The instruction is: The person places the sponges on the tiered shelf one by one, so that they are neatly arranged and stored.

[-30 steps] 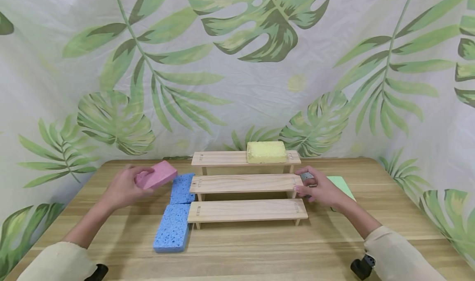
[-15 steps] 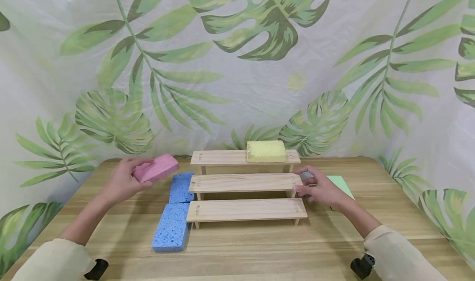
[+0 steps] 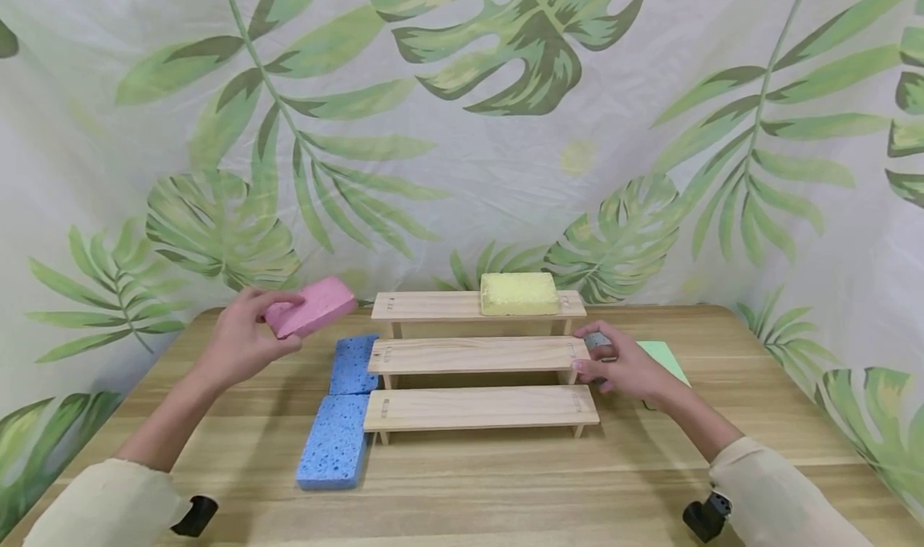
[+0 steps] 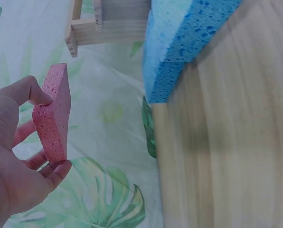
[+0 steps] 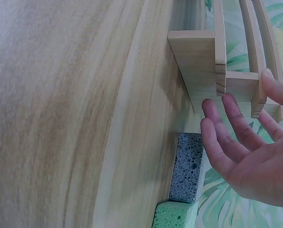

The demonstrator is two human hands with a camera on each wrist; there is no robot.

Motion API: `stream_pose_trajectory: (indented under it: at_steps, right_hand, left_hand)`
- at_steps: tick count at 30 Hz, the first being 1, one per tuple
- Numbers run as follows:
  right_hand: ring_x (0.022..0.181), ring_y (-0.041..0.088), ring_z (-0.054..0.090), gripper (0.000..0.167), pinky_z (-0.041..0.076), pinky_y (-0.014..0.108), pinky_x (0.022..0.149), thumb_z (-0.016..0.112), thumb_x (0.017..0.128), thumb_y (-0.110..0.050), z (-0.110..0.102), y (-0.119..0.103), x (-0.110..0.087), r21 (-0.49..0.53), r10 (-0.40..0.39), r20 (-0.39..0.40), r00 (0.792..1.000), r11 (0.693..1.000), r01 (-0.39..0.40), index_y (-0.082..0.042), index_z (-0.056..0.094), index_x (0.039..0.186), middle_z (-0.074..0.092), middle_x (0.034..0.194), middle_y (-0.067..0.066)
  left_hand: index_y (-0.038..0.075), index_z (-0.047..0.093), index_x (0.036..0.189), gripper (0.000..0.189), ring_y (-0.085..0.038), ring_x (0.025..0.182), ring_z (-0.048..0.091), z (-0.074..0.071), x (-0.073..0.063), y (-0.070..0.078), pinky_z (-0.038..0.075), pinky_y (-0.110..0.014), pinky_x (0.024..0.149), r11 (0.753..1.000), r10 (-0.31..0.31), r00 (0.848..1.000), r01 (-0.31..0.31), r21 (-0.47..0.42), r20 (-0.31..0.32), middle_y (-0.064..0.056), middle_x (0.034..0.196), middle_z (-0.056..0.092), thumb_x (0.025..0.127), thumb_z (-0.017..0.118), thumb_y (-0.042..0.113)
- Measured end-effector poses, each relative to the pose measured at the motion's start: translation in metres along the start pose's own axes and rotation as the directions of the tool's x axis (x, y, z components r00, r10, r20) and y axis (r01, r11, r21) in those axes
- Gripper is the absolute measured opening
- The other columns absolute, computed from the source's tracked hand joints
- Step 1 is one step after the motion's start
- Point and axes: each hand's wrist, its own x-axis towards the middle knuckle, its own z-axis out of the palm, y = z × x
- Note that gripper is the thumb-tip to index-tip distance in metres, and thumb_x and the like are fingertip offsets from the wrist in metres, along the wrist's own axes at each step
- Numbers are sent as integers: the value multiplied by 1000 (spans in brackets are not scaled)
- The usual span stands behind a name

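My left hand grips a pink sponge between thumb and fingers, held tilted in the air left of a three-step wooden rack. In the left wrist view the pink sponge is clear of everything but the hand. At the rack's right end, my right hand holds the middle board between thumb and index finger; the other fingers reach out below it in the right wrist view. A yellow sponge lies on the top board, right of its middle.
Two blue sponges lie end to end along the rack's left side. Right of it, a grey sponge and a green sponge lie on the wooden table. A leaf-print cloth hangs behind.
My left hand has raised the pink sponge and shifted it slightly right, toward the rack. The right hand stays at the rack's end.
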Motion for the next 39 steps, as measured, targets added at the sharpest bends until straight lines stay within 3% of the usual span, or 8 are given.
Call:
stream_pose_trajectory:
  at_steps: [6,14,28,35,39]
  right_hand:
    - [98,32,73,54,58,47,74,68,102,-16,0,-1,0,0,5,6,1000,1000,-5,1,40,145,72,101,15]
    - [97,32,72,54,58,46,74,69,102,-16,0,0,1,-2,-2,-2,1000,1000,2,1,41,144,72,102,15]
    - [98,33,72,54,58,48,75,68,102,-16,1,1,-1,-7,-5,-8,1000,1000,5,1,41,145,72,103,16]
    - [98,32,72,54,58,47,74,68,102,-17,1,0,0,-4,-3,-7,1000,1000,3,0,41,145,72,103,15]
    - [98,32,72,53,58,47,74,68,102,-17,0,0,0,-2,-5,-4,1000,1000,5,0,40,145,72,103,15]
  left_hand:
    - [-6,70,121,49,-40,103,54,-1,5,14,44,-44,80,1000,10,1000,-10,-22,-10,-27,123,56,73,80,1]
    - [-5,69,124,52,-44,106,56,-2,14,34,46,-51,83,999,25,999,-24,-34,29,-29,129,55,75,84,1]
    - [-4,72,118,45,-33,103,59,17,31,55,51,-37,85,988,117,991,-110,-109,67,-21,121,62,74,81,-2]
    - [-5,71,118,44,-35,110,56,29,37,59,52,-55,90,980,126,985,-105,-171,121,-23,125,62,75,78,-3]
    - [-4,71,118,43,-36,114,55,35,40,61,53,-55,93,976,131,982,-103,-192,139,-22,127,62,76,79,-3]
